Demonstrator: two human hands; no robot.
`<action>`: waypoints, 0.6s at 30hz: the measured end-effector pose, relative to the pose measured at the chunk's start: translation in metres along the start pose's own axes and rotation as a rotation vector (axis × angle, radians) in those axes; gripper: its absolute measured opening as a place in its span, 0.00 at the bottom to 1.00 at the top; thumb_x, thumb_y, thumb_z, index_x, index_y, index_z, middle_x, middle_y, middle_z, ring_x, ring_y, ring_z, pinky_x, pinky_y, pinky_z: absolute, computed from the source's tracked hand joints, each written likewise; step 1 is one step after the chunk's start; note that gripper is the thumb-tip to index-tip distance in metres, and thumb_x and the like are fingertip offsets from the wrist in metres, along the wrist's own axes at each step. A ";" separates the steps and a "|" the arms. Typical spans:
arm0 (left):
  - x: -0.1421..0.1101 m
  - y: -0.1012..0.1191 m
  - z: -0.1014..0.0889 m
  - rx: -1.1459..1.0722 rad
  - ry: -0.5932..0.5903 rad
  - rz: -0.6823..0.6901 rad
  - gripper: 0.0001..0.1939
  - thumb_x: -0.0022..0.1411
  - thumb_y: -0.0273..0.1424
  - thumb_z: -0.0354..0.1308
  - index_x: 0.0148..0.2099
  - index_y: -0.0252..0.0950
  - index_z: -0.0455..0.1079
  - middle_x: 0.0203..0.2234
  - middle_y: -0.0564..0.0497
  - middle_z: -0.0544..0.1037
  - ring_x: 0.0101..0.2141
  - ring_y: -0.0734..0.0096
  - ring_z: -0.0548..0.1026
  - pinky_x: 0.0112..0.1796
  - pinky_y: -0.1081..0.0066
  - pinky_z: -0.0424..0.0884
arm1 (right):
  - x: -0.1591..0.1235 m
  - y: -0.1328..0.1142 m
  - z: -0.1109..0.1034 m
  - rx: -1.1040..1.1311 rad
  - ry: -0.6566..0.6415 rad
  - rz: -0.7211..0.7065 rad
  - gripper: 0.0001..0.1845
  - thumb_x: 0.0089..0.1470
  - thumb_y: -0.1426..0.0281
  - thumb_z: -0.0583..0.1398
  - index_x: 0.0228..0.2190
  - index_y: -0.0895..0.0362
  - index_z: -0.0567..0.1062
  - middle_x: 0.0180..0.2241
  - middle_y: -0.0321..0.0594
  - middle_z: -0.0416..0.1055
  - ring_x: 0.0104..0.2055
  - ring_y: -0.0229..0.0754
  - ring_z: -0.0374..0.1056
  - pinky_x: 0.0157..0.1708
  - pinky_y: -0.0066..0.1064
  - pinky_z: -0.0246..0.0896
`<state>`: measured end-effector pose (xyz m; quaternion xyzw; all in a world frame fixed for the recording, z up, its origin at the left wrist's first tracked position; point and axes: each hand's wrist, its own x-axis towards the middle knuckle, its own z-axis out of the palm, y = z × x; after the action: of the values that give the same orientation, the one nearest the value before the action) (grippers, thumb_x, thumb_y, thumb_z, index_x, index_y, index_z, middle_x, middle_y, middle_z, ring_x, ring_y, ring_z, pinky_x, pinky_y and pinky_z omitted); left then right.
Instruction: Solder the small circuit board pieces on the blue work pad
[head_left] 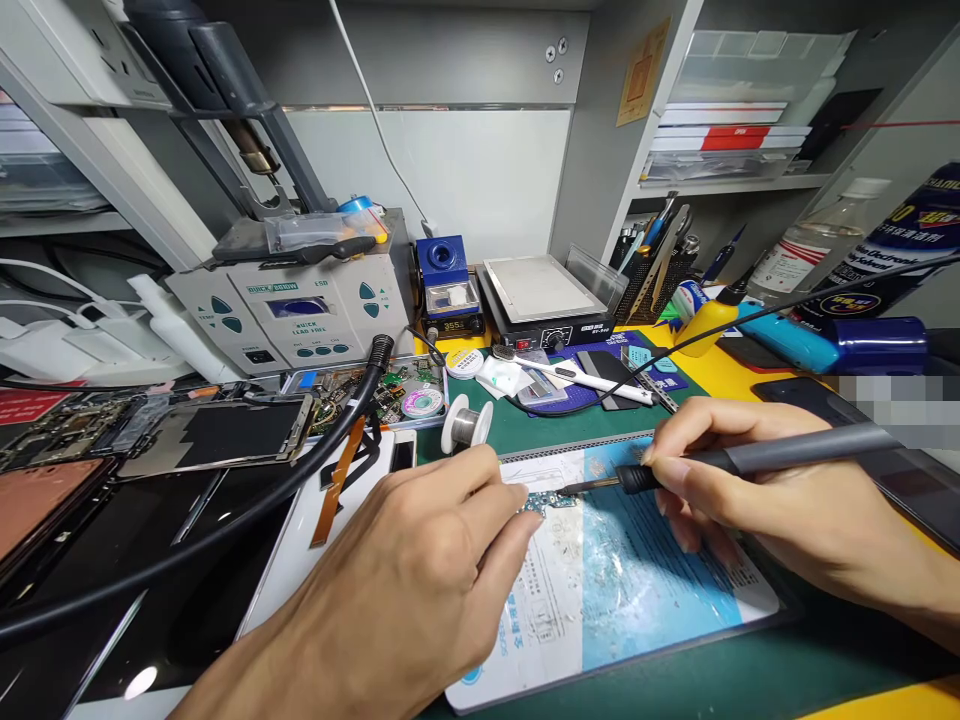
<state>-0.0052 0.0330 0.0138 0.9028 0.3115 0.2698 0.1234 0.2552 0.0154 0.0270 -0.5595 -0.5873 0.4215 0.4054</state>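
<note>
My right hand [739, 480] grips a grey soldering iron [795, 452] like a pen, and its fine tip reaches left to a small green circuit board [546, 503]. The board lies on a printed blue-and-white repair mat [660, 560]. My left hand [397, 570] rests just left of the board, fingers curled, with its fingertips almost at the board's edge. Whether those fingers pinch anything is hidden. A spool of solder wire [466, 423] stands just beyond my left hand.
Opened phones and circuit boards [172, 430] lie at the left, crossed by a thick black cable [225, 520]. Behind them stand a hot-air rework station [289, 310], a blue iron stand [442, 265] and a preheater plate [544, 290]. Bottles and a tool holder [660, 285] stand at the right.
</note>
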 end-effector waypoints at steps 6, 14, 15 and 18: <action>0.003 0.001 0.000 -0.006 0.026 -0.015 0.09 0.68 0.24 0.55 0.42 0.35 0.77 0.26 0.52 0.68 0.26 0.71 0.66 0.27 0.69 0.62 | 0.003 0.005 -0.003 0.219 0.000 0.077 0.14 0.51 0.59 0.68 0.23 0.55 0.75 0.13 0.37 0.71 0.12 0.39 0.66 0.05 0.21 0.57; -0.001 -0.002 0.001 -0.012 0.049 -0.007 0.09 0.66 0.23 0.57 0.45 0.34 0.77 0.27 0.51 0.70 0.27 0.70 0.69 0.28 0.69 0.64 | 0.007 0.002 -0.005 0.385 -0.038 0.172 0.13 0.48 0.62 0.70 0.24 0.56 0.75 0.12 0.32 0.66 0.10 0.35 0.60 0.05 0.19 0.54; -0.002 -0.002 0.001 -0.002 0.045 -0.023 0.09 0.66 0.23 0.57 0.45 0.34 0.77 0.28 0.51 0.70 0.27 0.70 0.69 0.28 0.68 0.65 | 0.008 0.002 -0.005 0.393 -0.021 0.167 0.12 0.48 0.63 0.70 0.24 0.56 0.76 0.12 0.31 0.65 0.09 0.33 0.59 0.05 0.18 0.53; -0.001 -0.001 0.001 -0.002 0.054 0.006 0.08 0.66 0.23 0.57 0.44 0.34 0.76 0.27 0.52 0.70 0.26 0.70 0.68 0.27 0.68 0.64 | 0.008 0.004 -0.004 0.349 0.036 0.134 0.10 0.45 0.64 0.71 0.25 0.56 0.78 0.11 0.30 0.62 0.10 0.31 0.55 0.06 0.17 0.52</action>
<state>-0.0058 0.0326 0.0120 0.8959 0.3118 0.2946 0.1152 0.2596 0.0236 0.0240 -0.5259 -0.4592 0.5330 0.4780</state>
